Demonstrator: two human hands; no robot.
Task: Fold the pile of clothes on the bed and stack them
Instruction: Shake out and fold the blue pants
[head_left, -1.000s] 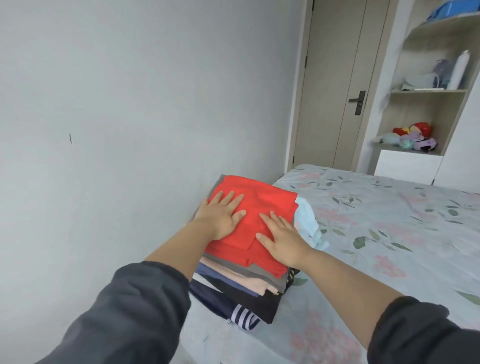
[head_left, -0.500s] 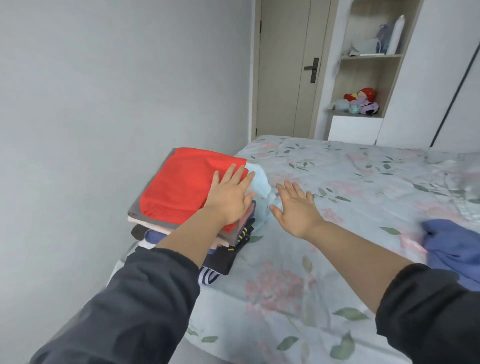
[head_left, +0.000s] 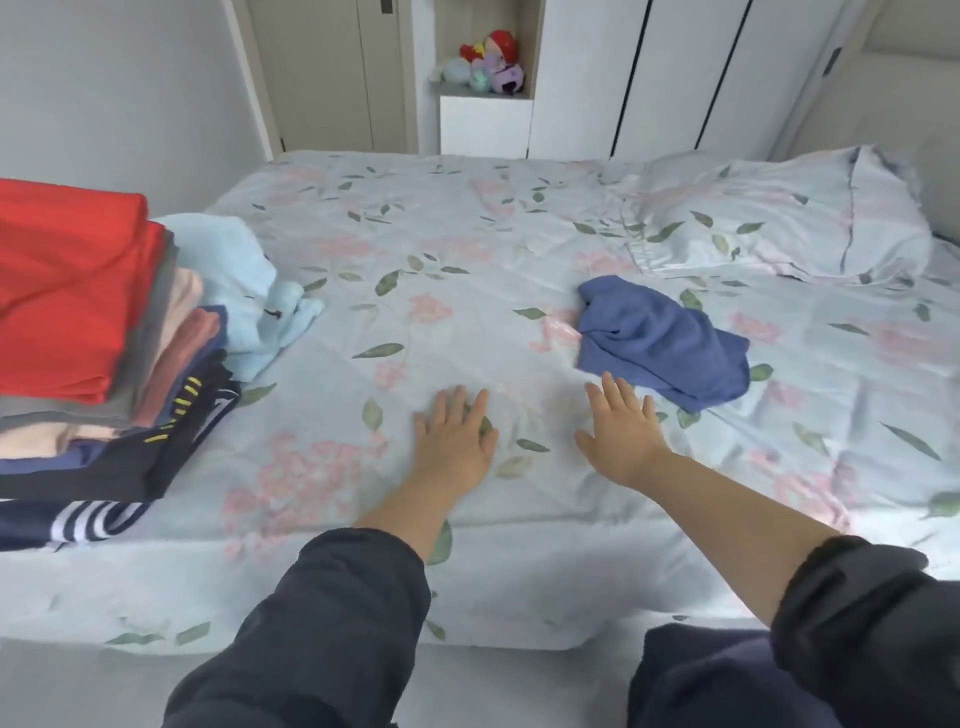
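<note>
Beneath the left hand (head_left: 457, 436) and right hand (head_left: 621, 431), the bed sheet (head_left: 467, 234) is thin matt cloth, flower-printed and lightly creased. Just beyond the right hand, the crumpled blue garment (head_left: 660, 343) is soft, dull cloth. Left of the left hand, the stack of folded clothes (head_left: 171, 332) is all matt fabric, with a smooth red piece (head_left: 67, 280) on top and a fluffier pale blue cloth (head_left: 234, 280) against it.

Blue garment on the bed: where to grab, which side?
Probably pinch the blue garment at its near edge, from the front of the bed, with the open right hand just short of it. It lies crumpled and low; a raised fold there offers a grip.
</note>
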